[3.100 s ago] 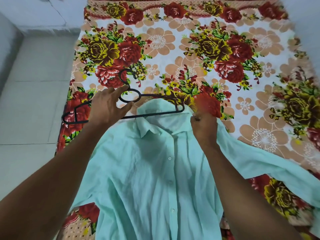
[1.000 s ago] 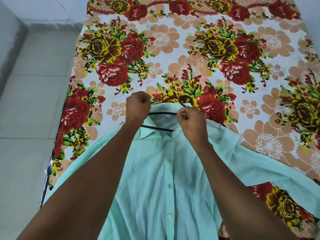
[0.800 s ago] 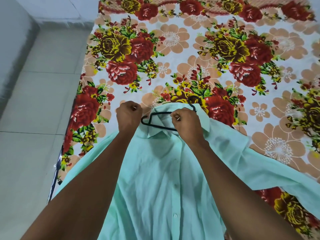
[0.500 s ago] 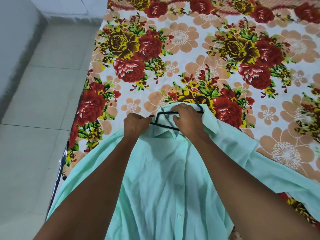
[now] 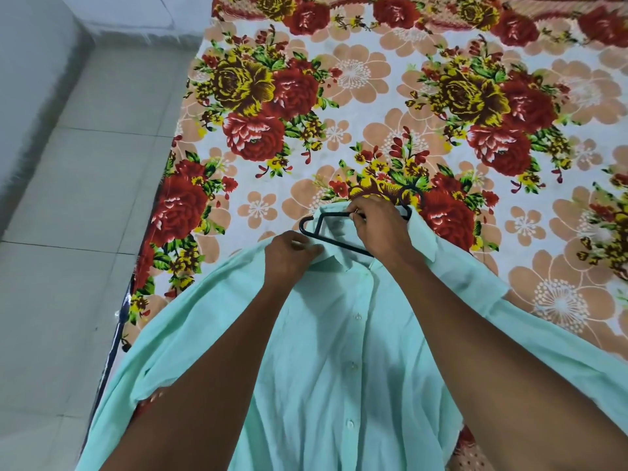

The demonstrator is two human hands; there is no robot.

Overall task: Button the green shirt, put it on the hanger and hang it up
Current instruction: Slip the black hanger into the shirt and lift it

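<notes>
The mint green shirt lies front up on the bed, buttoned down its placket, collar away from me. A black hanger sits inside the neck opening; its left end sticks out past the collar and its hook shows above my right hand. My right hand grips the hanger at the collar. My left hand pinches the left shoulder and collar fabric, just below the hanger's left end. The rest of the hanger is hidden under cloth and hands.
The bed carries a floral sheet of red, yellow and peach flowers. Its left edge runs beside a grey tiled floor. A pale wall rises at the far left. The shirt's right sleeve trails toward the right.
The hanger went from lying on the sheet into the shirt's neck. My left hand left the hanger for the left shoulder fabric; my right hand took hold of the hanger at the collar.
</notes>
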